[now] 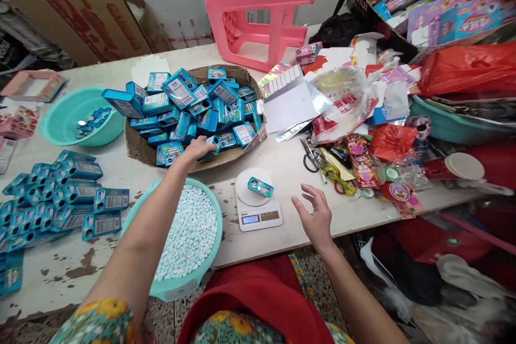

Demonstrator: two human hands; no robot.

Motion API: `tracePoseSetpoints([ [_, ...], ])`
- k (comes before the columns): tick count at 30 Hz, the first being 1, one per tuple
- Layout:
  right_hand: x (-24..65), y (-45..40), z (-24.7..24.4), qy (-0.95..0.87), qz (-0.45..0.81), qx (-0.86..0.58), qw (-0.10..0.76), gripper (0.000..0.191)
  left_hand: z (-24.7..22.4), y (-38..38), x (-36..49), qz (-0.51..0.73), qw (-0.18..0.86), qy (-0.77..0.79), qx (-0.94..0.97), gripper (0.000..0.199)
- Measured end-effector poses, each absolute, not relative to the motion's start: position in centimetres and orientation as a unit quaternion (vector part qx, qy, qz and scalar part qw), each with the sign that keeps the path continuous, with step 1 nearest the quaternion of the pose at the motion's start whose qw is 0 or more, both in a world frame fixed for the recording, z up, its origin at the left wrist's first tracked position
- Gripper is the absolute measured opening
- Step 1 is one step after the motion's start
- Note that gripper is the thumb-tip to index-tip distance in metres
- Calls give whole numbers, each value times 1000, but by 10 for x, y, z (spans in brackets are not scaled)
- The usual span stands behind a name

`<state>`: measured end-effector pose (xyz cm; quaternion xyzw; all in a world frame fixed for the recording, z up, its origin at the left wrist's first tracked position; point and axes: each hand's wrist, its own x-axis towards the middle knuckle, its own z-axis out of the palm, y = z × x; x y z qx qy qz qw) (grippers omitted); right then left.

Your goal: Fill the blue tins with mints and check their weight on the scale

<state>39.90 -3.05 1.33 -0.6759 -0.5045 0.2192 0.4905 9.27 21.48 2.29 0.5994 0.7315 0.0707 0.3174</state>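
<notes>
My left hand reaches over the near edge of a cut-down cardboard carton heaped with small blue candy boxes. Its fingers are closed on one blue candy box at the front of the heap. Held over the table, my right hand is open, with nothing in it. To its left, another blue candy box lies on the round plate of a white digital scale. A turquoise basin of pale mint-like candies sits below my left forearm.
At left stand rows of blue candy boxes and a turquoise bowl with small shiny pieces. A pink plastic stool rests on its side at the back. Scissors, bags and wrappers crowd the right.
</notes>
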Motion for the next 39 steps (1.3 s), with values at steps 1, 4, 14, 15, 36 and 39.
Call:
tracePoseSetpoints([
  [1,389,-29,23,-525,205,-662,493,35,36,197,88,79,310,723,613,72],
  [4,336,-21,50,-611,227,-581,487,50,78,123,86,208,305,666,648,72],
  [14,216,-33,50,-504,554,-467,471,42,49,-23,25,299,459,648,529,49],
  [15,216,-39,48,-498,588,-456,446,40,31,-20,8,278,360,697,554,47],
  [36,175,-33,47,-691,416,-497,320,32,5,-29,-11,501,558,639,172,40],
  [39,158,-33,48,-735,392,-465,299,32,42,-29,-8,606,589,521,116,32],
])
